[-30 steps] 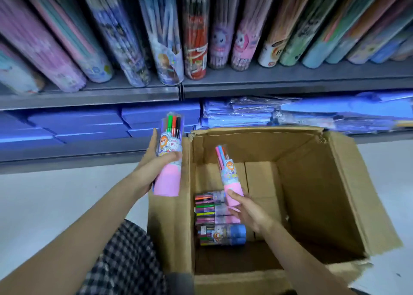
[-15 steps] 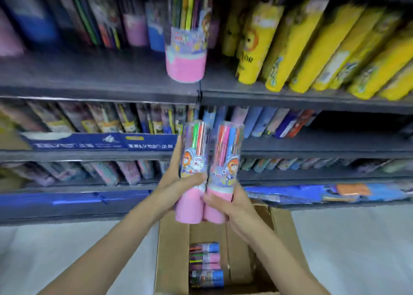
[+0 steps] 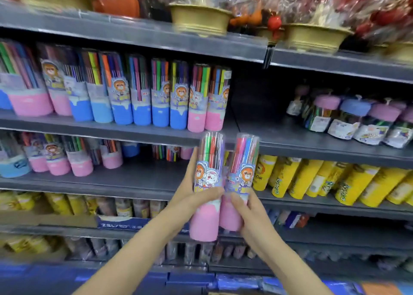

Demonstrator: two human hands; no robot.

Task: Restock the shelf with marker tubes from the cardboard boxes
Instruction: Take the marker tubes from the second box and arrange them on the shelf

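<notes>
Just below the middle of the frame, two marker tubes stand upright side by side, touching along their lengths, each gripped by one of the hands in front of the shelf [image 3: 138, 136]. The left hand [image 3: 190, 198] wraps the left marker tube [image 3: 206, 189] at its middle, thumb lying across the printed label and fingers behind it. The right hand [image 3: 248, 210] curls round the lower part of the right marker tube [image 3: 240, 183], fingers across its pink base. The two hands are close together, their thumbs nearly meeting between the tubes. Both tubes have clear tops showing coloured markers, cartoon bear labels and pink bottoms, and their tops reach the front edge of the shelf board above them. On that board, in the upper left of the frame, a row of shelved marker tubes [image 3: 161, 98] with blue and pink bases stands upright and packed tight, ending with two pink ones just above the held pair. To the right of that row the board is dark, then a group of jars with pink and blue lids [image 3: 348, 120] stands at the right. On the board below, pink-based tubes [image 3: 80, 158] sit at the left and yellow tubes [image 3: 324, 181] lean at the right. Along the top of the frame, gold pots [image 3: 201, 20] wrapped in clear film line the highest shelf.
</notes>
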